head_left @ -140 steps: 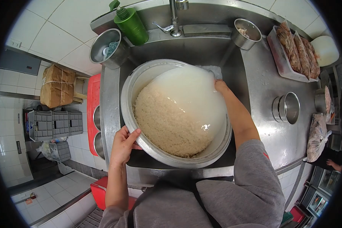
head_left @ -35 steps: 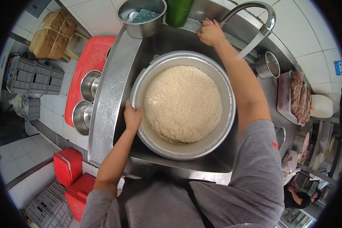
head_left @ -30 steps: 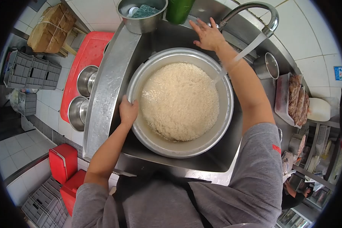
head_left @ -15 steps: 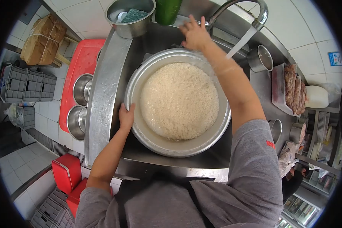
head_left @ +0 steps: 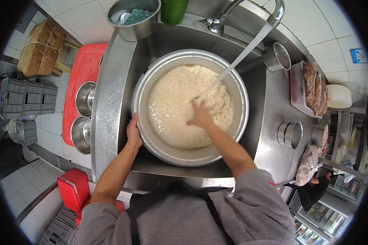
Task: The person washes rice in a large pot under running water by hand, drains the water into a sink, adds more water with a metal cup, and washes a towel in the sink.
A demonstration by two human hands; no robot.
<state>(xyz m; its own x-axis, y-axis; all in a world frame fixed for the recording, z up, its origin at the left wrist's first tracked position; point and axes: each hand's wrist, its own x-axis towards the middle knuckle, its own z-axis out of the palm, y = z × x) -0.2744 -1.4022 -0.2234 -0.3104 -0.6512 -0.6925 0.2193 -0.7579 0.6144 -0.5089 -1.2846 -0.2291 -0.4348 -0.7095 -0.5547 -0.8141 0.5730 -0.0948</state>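
Observation:
A large round metal pot [head_left: 242, 122] stands in the steel sink [head_left: 255, 90], with wet rice [head_left: 171, 102] and cloudy water inside. Water runs from the curved faucet [head_left: 276, 14] in a slanting stream onto the rice. My left hand [head_left: 133, 130] rests against the pot's left outer rim, the thumb side pressed to it. Over the rice, right of the pot's middle, is my right hand [head_left: 200, 114], its fingers spread and holding nothing, close to where the stream lands. Whether its fingertips touch the rice is unclear.
Behind the sink stand a metal bowl [head_left: 135, 30] with a green scourer, a green bottle [head_left: 173, 11] and a small metal pot [head_left: 277, 57]. At right are a tray of bagged meat [head_left: 308, 87] and metal cups [head_left: 290, 134]. A person [head_left: 313, 192] is at the far right.
My right hand has left the faucet lever and come down over the rice. The stream now falls into the pot unblocked by my arm. My left hand stays at the rim.

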